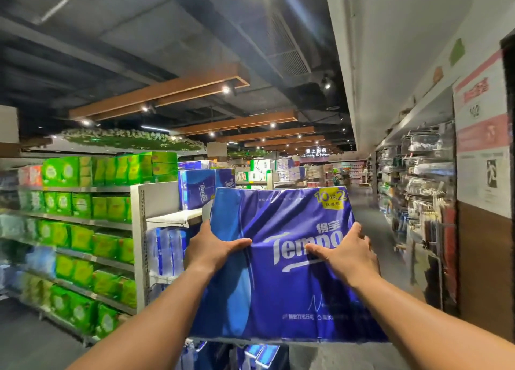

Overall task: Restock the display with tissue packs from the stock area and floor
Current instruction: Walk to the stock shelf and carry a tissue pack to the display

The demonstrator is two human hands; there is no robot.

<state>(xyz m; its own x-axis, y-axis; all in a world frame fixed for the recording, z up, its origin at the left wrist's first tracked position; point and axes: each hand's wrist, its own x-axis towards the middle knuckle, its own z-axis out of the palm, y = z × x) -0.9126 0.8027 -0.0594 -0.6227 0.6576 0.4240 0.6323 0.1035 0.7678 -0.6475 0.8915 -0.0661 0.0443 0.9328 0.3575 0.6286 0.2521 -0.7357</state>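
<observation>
Overhead, a blue tissue pack (281,261) is clamped between left hand (214,248) and right hand (345,252), likely for the end shelf (172,216) at ten o'clock.

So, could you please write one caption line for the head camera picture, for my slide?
Both hands, left hand and right hand, lift a blue tissue pack toward the shop shelf.

Tissue pack (281,263) right of shelving (83,230)

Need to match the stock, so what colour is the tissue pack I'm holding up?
The tissue pack is deep blue-purple with white lettering, seen in the head view.
</observation>
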